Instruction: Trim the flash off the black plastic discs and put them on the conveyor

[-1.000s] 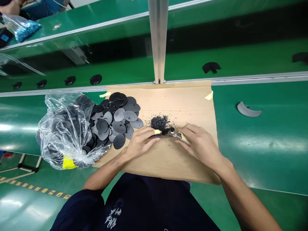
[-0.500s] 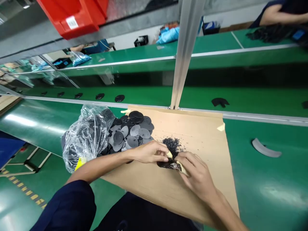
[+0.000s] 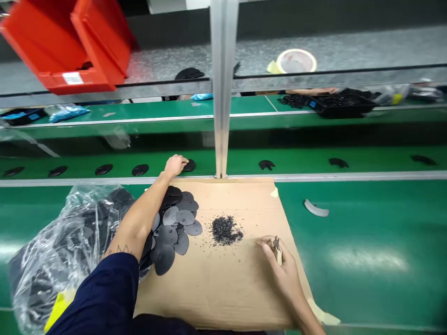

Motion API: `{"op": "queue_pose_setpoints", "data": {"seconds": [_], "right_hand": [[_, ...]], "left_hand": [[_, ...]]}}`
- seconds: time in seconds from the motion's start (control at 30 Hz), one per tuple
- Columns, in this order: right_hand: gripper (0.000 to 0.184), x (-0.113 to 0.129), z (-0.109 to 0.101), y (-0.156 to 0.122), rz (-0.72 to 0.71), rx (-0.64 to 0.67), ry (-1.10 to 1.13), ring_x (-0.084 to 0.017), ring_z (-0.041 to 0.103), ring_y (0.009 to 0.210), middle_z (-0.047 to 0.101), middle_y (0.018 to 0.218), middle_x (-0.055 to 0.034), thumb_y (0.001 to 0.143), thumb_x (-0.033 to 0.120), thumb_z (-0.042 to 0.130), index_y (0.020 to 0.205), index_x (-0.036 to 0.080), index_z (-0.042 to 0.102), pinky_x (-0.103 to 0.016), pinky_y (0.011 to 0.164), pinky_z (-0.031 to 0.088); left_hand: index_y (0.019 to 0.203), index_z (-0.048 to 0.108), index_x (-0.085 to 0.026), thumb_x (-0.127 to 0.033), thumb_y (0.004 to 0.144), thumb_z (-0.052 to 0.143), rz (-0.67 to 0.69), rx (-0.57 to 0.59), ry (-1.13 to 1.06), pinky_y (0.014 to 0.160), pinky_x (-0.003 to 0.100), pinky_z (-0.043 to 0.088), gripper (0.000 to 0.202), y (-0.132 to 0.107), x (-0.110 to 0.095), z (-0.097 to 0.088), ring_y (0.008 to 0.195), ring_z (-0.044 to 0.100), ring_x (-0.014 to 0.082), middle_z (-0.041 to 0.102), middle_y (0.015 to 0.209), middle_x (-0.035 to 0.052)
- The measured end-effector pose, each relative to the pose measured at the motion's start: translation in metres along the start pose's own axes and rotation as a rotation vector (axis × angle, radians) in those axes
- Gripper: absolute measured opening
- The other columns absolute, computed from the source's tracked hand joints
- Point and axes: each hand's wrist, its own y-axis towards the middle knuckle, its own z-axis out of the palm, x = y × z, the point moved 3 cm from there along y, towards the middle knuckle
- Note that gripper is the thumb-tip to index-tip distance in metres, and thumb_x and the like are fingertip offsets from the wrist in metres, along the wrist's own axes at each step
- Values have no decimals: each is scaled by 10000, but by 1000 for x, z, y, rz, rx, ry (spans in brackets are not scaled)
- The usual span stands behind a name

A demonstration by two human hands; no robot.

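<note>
My left hand (image 3: 175,165) reaches forward to the green belt behind the table edge. Its fingers are closed at the edge of a black plastic disc (image 3: 189,165). Low over the cardboard sheet (image 3: 223,288), my right hand (image 3: 284,265) holds a small pair of nippers (image 3: 277,249), jaws pointing up and away. A heap of black oval discs (image 3: 169,235) lies on the left of the cardboard, below my left forearm. Small black plastic clippings (image 3: 225,230) form a pile at mid-sheet, between the heap and my right hand.
A clear plastic bag (image 3: 70,242) of dark parts stands at left. An upright metal post (image 3: 221,93) rises behind the cardboard. Overhead are a shelf with a red bin (image 3: 70,51) and a tape roll (image 3: 296,61). A grey curved piece (image 3: 316,208) lies at right.
My left hand has gone from the cutting spot over the clippings to the belt with a black disc. My right hand has drawn apart, still holding the nippers. The view has shifted.
</note>
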Motion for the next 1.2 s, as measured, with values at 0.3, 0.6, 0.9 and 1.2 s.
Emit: {"op": "queue_pose_setpoints", "data": {"seconds": [0.3, 0.6, 0.9, 1.2], "right_hand": [[302, -25, 5, -21, 182, -173, 230, -230, 676, 876, 683, 891, -69, 947, 506, 551, 921, 217, 633, -390, 864, 552], [297, -32, 1, -22, 187, -266, 409, -207, 653, 842, 654, 850, -47, 965, 499, 537, 929, 217, 624, -369, 845, 529], [399, -34, -2, -28, 235, -217, 507, -144, 450, 545, 452, 597, 26, 948, 565, 531, 747, 220, 534, -289, 535, 420], [258, -26, -8, -31, 171, -105, 370, -172, 466, 677, 445, 743, 6, 911, 483, 577, 891, 234, 512, -307, 636, 451]], "left_hand": [[1016, 744, -175, -260, 911, 572, 209, 161, 59, 939, 404, 548, 219, -35, -22, 4, 1068, 689, 302, 739, 1125, 108], [964, 671, -269, -273, 992, 507, 1175, 61, -341, 987, 428, 577, 166, -185, -201, 65, 1093, 674, 241, 715, 1148, 58], [1141, 635, -129, -173, 1007, 401, 650, -57, -189, 967, 453, 500, 274, 9, -265, 72, 1090, 588, 262, 631, 1178, 156], [1214, 616, -154, -343, 964, 619, 535, 117, -55, 949, 437, 560, 313, 72, -293, 76, 1096, 640, 219, 631, 1245, 96]]}}
